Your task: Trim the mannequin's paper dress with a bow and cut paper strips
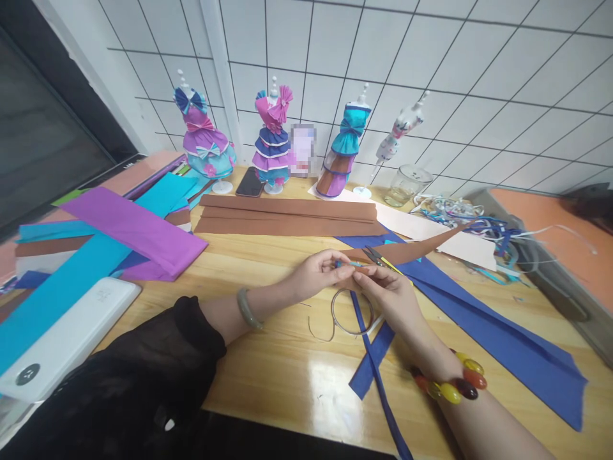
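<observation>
My left hand (320, 275) and my right hand (393, 297) meet above the middle of the table, fingertips pinched together. Between them is a small blue and brown strip (352, 264), mostly hidden by the fingers. Just behind my right hand lies a yellow-handled tool with dark jaws (373, 255), apparently pliers. A long brown strip (421, 250) stretches from behind the hands toward the right. Below the fingers a thin wire coil (332, 314) rests on the table, with a narrow blue strip (380, 383) crossing it and running toward the front edge.
Wide blue (498, 332) and brown strips (287, 216) lie around the hands. Small dressed mannequins (274, 147), one bare mannequin (400, 131), a glass jar (407, 186) and a tangle of ribbons (450, 211) line the back. Left: purple strip (138, 230), white power bank (71, 338).
</observation>
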Tool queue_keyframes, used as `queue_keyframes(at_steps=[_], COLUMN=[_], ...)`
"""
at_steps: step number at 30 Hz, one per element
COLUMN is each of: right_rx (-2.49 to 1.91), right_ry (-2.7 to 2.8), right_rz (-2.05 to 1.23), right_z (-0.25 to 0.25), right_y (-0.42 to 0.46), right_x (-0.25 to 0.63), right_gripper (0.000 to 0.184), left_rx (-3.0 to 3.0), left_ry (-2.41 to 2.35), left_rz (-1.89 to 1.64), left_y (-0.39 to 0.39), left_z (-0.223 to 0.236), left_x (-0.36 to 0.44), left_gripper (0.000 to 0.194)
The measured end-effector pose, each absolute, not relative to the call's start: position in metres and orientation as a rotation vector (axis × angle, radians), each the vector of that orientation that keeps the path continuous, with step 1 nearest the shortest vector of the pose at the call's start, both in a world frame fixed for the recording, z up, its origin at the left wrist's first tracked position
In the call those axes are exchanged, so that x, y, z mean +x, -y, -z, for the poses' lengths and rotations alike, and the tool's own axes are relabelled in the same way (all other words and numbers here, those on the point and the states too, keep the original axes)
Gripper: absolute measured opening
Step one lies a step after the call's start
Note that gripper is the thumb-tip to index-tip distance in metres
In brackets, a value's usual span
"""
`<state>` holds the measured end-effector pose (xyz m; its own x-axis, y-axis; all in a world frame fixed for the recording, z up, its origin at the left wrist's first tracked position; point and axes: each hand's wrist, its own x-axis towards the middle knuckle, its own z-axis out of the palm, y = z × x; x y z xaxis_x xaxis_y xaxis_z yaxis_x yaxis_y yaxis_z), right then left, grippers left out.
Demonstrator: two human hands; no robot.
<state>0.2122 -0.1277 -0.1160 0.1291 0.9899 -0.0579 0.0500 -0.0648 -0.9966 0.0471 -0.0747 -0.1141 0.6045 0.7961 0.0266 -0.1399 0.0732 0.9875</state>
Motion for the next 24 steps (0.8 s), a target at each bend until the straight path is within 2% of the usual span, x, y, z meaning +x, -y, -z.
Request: queue_keyframes(at_steps=[7, 13, 24], right_rx=[-1.282, -1.172, -1.234], right_ry=[1.163, 1.167, 1.017], right_rz=[-1.187, -1.291, -1.295], right_z=[0.112, 0.111, 0.117], right_y=[0.130, 0.129, 0.128], right_x=[0.209, 0.208, 0.214], right_gripper=[0.015, 0.013, 0.012], left_rx=[1.355, 1.204, 1.116], left_ry=[-0.632, -0.576, -0.578], left_rz=[-0.740, -0.720, -0.681], left_y=[0.075, 0.071, 0.069], left_z=[0.122, 0.125, 0.132], left_x=[0.049, 0.047, 0.048], left_gripper=[0.029, 0.035, 0.035])
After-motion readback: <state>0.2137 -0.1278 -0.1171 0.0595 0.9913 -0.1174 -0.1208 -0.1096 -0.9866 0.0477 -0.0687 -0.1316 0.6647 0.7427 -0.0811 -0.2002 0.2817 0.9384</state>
